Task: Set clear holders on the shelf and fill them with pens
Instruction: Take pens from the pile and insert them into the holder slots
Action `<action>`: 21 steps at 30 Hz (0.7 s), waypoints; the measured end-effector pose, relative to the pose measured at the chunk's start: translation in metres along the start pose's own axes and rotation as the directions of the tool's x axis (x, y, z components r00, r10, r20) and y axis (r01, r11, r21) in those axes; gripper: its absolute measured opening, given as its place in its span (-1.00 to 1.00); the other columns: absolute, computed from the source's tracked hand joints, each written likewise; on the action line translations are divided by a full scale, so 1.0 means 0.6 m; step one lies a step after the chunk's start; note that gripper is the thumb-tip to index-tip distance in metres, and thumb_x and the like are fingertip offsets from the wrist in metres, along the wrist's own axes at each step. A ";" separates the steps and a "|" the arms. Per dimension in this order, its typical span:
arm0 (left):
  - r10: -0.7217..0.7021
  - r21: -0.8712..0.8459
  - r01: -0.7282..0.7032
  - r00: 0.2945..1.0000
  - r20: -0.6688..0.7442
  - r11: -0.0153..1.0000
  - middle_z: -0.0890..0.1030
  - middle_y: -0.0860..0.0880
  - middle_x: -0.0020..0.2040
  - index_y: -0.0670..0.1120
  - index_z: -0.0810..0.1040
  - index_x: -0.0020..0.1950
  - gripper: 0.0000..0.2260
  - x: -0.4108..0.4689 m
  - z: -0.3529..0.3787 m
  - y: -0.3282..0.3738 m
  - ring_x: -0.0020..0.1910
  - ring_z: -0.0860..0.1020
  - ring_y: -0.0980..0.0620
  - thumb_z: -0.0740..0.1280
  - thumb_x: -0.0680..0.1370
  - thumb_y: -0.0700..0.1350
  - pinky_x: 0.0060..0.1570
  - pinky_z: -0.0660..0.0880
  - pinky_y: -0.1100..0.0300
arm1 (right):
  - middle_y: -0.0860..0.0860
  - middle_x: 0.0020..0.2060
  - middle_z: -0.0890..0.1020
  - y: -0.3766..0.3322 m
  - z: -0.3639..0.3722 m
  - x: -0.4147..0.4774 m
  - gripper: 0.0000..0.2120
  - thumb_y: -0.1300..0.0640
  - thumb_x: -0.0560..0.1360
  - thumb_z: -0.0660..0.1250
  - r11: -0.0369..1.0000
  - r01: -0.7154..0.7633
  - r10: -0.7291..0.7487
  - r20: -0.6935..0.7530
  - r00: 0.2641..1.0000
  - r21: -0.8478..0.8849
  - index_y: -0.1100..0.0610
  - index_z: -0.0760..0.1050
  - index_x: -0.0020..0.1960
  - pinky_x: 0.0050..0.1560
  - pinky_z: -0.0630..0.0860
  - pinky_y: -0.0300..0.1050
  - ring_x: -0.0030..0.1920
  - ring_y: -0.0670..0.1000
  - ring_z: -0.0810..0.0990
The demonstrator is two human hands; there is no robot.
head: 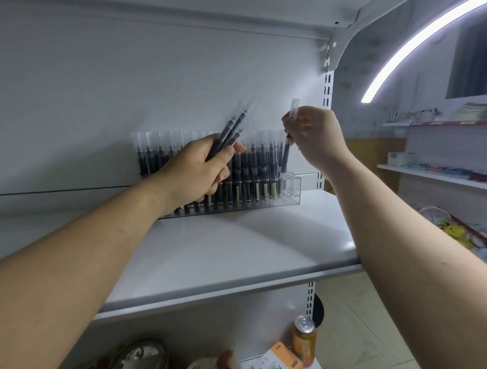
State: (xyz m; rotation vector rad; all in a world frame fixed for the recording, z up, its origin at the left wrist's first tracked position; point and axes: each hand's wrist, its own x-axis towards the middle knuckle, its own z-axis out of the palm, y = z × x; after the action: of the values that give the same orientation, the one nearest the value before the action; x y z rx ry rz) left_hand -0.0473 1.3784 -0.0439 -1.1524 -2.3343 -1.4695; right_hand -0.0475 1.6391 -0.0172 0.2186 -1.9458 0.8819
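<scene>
A clear holder (292, 191) stands at the back of the white shelf (226, 251), packed with several upright black pens with clear caps (252, 166). My left hand (198, 170) grips a small bunch of the same pens (227, 132), tilted up to the right, in front of the holder's left half. My right hand (313, 140) pinches a single pen (287, 150) above the holder's right end. Its clear cap sticks up past my fingers and its dark barrel points down toward the end slots.
A slotted upright (328, 93) bounds the shelf on the right. Below the shelf sit a drink can (304, 337), a "Facial" box (282, 366), a round metal lid (136, 365) and snack packets. More stocked shelves (447, 177) stand at the far right under a light strip.
</scene>
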 end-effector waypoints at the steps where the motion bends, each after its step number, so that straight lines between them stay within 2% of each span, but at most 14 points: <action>1: 0.002 0.000 -0.002 1.000 0.001 1.000 0.40 -0.02 -0.25 0.08 0.55 0.27 -0.79 0.000 0.000 0.000 -0.46 0.30 0.11 0.14 0.77 0.01 -0.49 0.25 0.21 | -0.03 -0.33 0.65 -0.001 0.000 -0.001 -0.83 0.16 0.64 0.35 1.000 -0.003 0.003 -0.001 1.000 -0.014 0.20 0.65 -0.07 -0.22 0.52 -0.20 -0.33 -0.10 0.60; 6: 0.005 0.015 -0.005 1.000 0.002 1.000 0.39 -0.04 -0.25 0.03 0.54 0.28 -0.79 -0.002 0.002 0.004 -0.47 0.29 0.12 0.14 0.77 -0.02 -0.51 0.27 0.25 | -0.08 -0.26 0.68 -0.006 -0.001 -0.009 -0.91 0.15 0.63 0.36 0.998 -0.026 0.030 0.073 0.997 -0.052 0.06 0.64 0.00 -0.02 0.65 0.03 -0.25 0.02 0.71; 8: 0.005 0.018 -0.004 1.000 -0.002 1.000 0.39 -0.05 -0.24 0.00 0.55 0.28 -0.79 -0.002 0.003 0.006 -0.47 0.29 0.13 0.14 0.77 -0.04 -0.51 0.28 0.29 | -0.07 -0.24 0.70 -0.008 -0.002 -0.015 -0.92 0.15 0.62 0.40 0.997 -0.029 0.038 0.127 0.991 -0.066 0.05 0.61 0.10 -0.14 0.66 -0.02 -0.27 -0.03 0.73; 11: 0.001 0.019 -0.001 1.000 -0.014 1.000 0.39 -0.06 -0.24 -0.03 0.55 0.28 -0.79 -0.003 0.004 0.007 -0.49 0.30 0.15 0.14 0.77 -0.06 -0.51 0.30 0.33 | -0.04 -0.24 0.72 -0.006 -0.004 -0.020 -0.65 0.12 0.55 0.48 0.993 -0.044 0.061 0.156 0.986 -0.110 0.01 0.47 0.28 -0.33 0.53 -0.23 -0.33 -0.13 0.70; 14: 0.000 0.018 0.000 1.000 -0.014 1.000 0.38 -0.05 -0.25 -0.06 0.54 0.27 -0.79 -0.004 0.004 0.009 -0.50 0.29 0.16 0.14 0.77 -0.07 -0.52 0.29 0.34 | 0.01 -0.17 0.72 -0.004 -0.007 -0.022 -0.58 0.16 0.55 0.49 0.994 -0.048 0.067 0.204 0.977 -0.099 0.00 0.39 0.31 -0.47 0.42 -0.35 -0.37 -0.16 0.69; 18: -0.001 0.024 0.001 1.000 -0.010 1.000 0.38 -0.07 -0.24 -0.09 0.54 0.28 -0.78 -0.005 0.005 0.011 -0.51 0.29 0.19 0.14 0.77 -0.09 -0.52 0.29 0.35 | 0.01 -0.03 0.66 -0.008 -0.011 -0.023 -0.57 0.19 0.54 0.51 0.995 -0.007 0.026 0.196 0.980 -0.098 -0.04 0.41 0.30 -0.39 0.56 -0.24 -0.31 -0.07 0.74; 21: 0.001 0.032 -0.001 1.000 -0.006 0.999 0.38 -0.08 -0.23 -0.10 0.54 0.29 -0.78 -0.006 0.005 0.011 -0.51 0.31 0.20 0.14 0.77 -0.10 -0.52 0.30 0.36 | 0.00 0.02 0.66 -0.005 -0.010 -0.021 -0.66 0.20 0.53 0.52 0.994 -0.016 0.039 0.209 0.977 -0.112 0.00 0.48 0.21 -0.34 0.61 -0.16 -0.30 -0.04 0.74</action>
State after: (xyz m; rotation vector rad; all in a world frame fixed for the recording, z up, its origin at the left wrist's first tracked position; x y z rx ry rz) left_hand -0.0396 1.3803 -0.0423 -1.1396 -2.3436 -1.4280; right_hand -0.0349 1.6384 -0.0244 0.2284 -2.1924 0.7924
